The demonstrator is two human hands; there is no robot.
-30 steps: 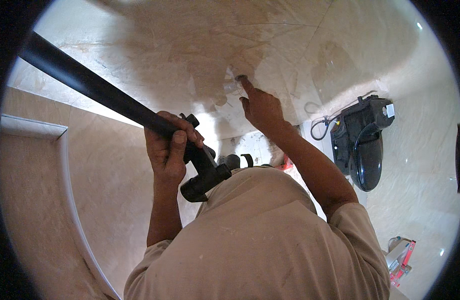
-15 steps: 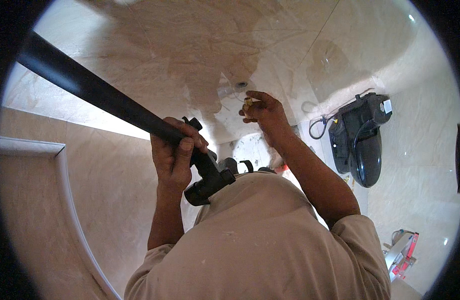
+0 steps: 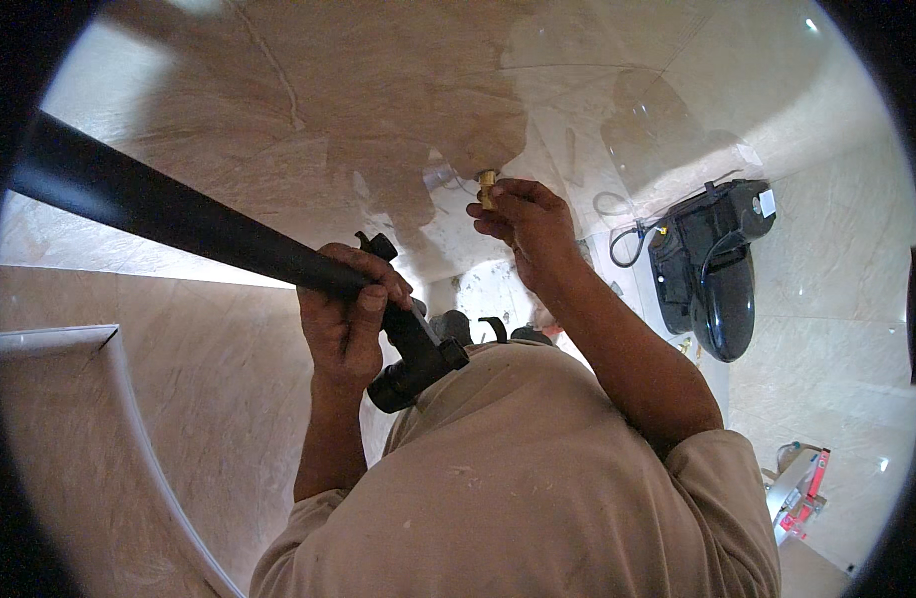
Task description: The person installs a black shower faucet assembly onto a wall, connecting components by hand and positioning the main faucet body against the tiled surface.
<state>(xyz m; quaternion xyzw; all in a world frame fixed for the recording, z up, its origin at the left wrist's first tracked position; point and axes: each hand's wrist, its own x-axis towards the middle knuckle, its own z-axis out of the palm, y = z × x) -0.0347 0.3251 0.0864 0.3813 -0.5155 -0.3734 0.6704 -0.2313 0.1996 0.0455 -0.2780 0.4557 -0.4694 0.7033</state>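
My left hand [image 3: 343, 314] is wrapped round a long black tube fixture [image 3: 169, 214] near its lower end. That end has a T-shaped fitting [image 3: 418, 374] and a small knob, close to my shirt. The tube slants up to the far left. Between thumb and fingers of my right hand [image 3: 532, 224], a brass pipe fitting [image 3: 488, 187] is pinched. The fitting's far end is at the outlet in the glossy tiled wall [image 3: 398, 100]. Whether it is threaded in or only touching, I cannot tell.
To the right stands a glossy black fixture [image 3: 717, 274] with a rounded part and a looped hose [image 3: 627, 247]. Farther right and nearer lies a red and silver tool [image 3: 804, 498]. A pale-edged ledge [image 3: 139, 429] runs along the left side.
My right hand has brought the brass fitting up to the wall outlet, which was uncovered before. The black tube's far end has swung lower on the left; my left hand keeps its grip.
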